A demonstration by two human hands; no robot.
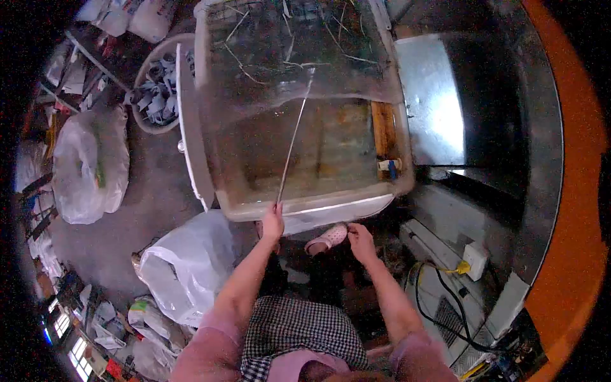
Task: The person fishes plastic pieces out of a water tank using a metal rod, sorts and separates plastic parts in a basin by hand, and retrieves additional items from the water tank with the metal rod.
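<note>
My left hand (pixel 273 223) is closed round the lower end of a long thin metal rod (pixel 294 136). The rod reaches forward over a large water tub (pixel 238 210). Its far tip, with a small crosspiece, lies among pale thin strands (pixel 289 64) at the tub's back half. My right hand (pixel 361 244) hangs below the tub's front rim with its fingers pinched together. Whether anything small sits between those fingers is too dark to make out. Beyond it, lower down, shows a pink clog (pixel 328 238) on a foot.
Left of the tub stand a white board (pixel 190 137), a round bin of grey scraps (pixel 159 95) and white plastic bags (pixel 191 270). A metal sheet (pixel 433 95) lies right. Cables (pixel 445 299) and a yellow plug (pixel 464 267) are at lower right.
</note>
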